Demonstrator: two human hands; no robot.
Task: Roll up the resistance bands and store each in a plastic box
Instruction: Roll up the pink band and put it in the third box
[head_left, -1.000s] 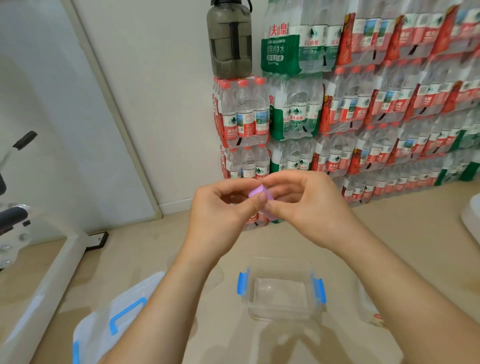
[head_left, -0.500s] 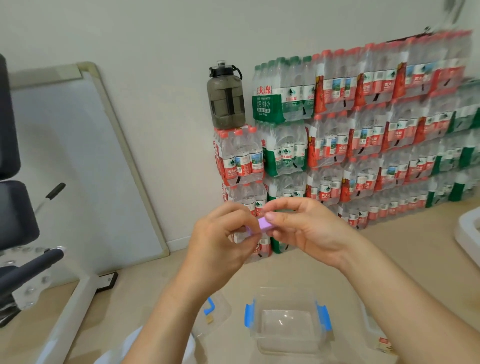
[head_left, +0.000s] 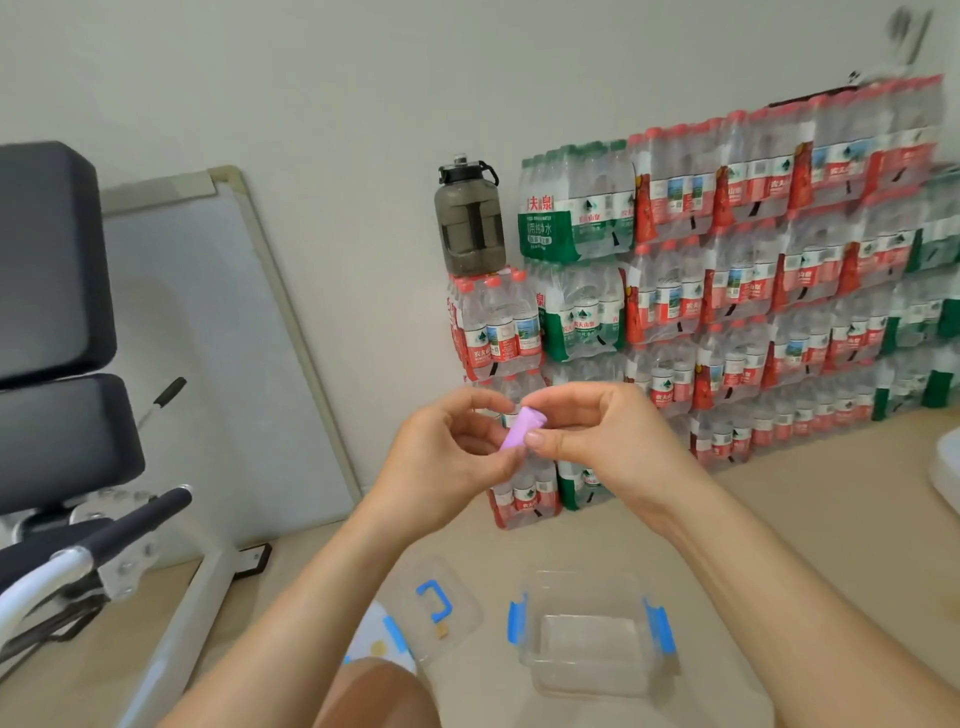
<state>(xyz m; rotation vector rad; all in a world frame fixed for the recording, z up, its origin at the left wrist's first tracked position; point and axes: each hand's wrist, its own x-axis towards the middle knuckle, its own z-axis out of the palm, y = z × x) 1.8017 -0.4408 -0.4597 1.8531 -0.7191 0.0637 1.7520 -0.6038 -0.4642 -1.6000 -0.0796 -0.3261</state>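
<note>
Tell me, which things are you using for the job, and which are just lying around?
For the job: purple rolled band, pinched by left hand and right hand; clear plastic box; loose lid.
Just lying about: dark water jug; packs of bottled water; whiteboard; padded bench.

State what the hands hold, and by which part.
A rolled purple resistance band: left hand pinches its lower end, right hand its upper part.
</note>
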